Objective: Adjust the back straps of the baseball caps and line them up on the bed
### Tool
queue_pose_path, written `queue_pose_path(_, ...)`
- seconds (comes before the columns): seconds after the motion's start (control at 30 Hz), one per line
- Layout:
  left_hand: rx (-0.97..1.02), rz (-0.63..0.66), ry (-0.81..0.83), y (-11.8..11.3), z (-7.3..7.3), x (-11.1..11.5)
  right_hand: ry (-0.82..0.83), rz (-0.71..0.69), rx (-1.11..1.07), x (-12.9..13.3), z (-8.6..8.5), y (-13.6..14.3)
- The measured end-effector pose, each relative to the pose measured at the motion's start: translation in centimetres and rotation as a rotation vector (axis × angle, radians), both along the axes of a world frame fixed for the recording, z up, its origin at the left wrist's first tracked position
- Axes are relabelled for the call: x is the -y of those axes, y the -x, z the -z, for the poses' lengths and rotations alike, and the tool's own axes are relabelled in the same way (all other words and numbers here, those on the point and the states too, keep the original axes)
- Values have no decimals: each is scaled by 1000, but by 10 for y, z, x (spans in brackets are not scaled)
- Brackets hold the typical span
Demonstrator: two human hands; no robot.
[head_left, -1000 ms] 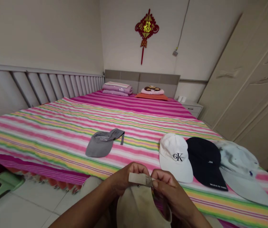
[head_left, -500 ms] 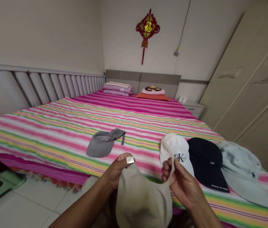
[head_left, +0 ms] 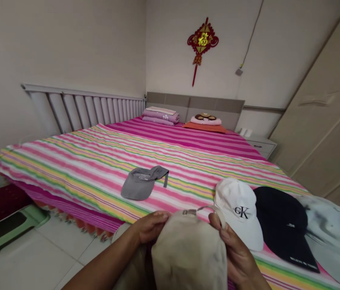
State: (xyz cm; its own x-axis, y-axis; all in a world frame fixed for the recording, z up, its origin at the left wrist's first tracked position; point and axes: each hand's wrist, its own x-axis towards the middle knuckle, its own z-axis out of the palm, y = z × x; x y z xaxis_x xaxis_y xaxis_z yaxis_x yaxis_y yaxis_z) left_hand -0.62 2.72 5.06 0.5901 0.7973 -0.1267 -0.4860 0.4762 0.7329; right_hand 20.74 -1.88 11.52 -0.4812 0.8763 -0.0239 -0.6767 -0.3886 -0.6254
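Observation:
A beige baseball cap (head_left: 189, 251) is held up between both hands at the lower middle, crown towards me. Its back strap and small buckle show along the upper edge. My left hand (head_left: 151, 227) is closed on the cap's left side, fingertips partly behind the fabric. My right hand (head_left: 238, 251) pinches the strap end on the right, thumb in front. Beyond the cap, a grey cap (head_left: 139, 183) lies on the bed with its strap loose. Close to my right hand lie a white cap (head_left: 238, 211) with black letters, a black cap (head_left: 283, 225) and a pale mottled cap (head_left: 334, 233).
The bed (head_left: 76, 161) has a striped cover. Folded bedding (head_left: 160, 116) and a pillow stack (head_left: 205, 123) sit by the headboard (head_left: 218, 106). A green stool (head_left: 13, 231) stands on the tiled floor at lower left. A wardrobe (head_left: 323, 133) rises at right.
Both hands have turned the beige cap so its buckle and strap sit at the top; the strap ends, apart before, are now close together. The view has shifted left.

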Motion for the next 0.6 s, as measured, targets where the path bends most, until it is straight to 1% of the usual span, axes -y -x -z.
queue_pose_path(0.03, -8, 28, 29, 3, 13, 6, 31, 55, 6, -3, -1, -1)
queue_pose_path(0.07, -11, 27, 60, 6, 26, 13, 69, 113, 14, -7, -1, -2)
queue_pose_path(0.13, -4, -24, 76, 8, 53, 30, 144, 209, 19, -14, 0, -3)
queue_pose_path(0.17, 27, -34, 93, 8, 64, 38, 166, 237, 21, -19, 0, -3)
queue_pose_path(0.2, 61, -71, 99, 7, 74, 45, 177, 262, 24, -23, 0, -3)
queue_pose_path(0.27, 133, -161, 118, 5, 87, 56, 184, 324, 28, -32, 2, 0)
queue_pose_path(0.3, 164, -205, 126, 5, 90, 58, 188, 356, 28, -36, 4, 1)
queue_pose_path(0.37, 206, -276, 145, 9, 87, 57, 202, 391, 26, -43, 10, 4)
queue_pose_path(0.43, 214, -353, 158, 20, 75, 47, 190, 343, 38, -47, 21, 4)
queue_pose_path(0.5, 206, -451, 147, 37, 57, 29, 196, 275, 57, -47, 35, 2)
queue_pose_path(0.57, 180, -545, 86, 58, 35, 5, 248, 255, 60, -45, 51, -4)
queue_pose_path(0.6, 182, -568, 68, 69, 22, -8, 281, 261, 54, -43, 58, -8)
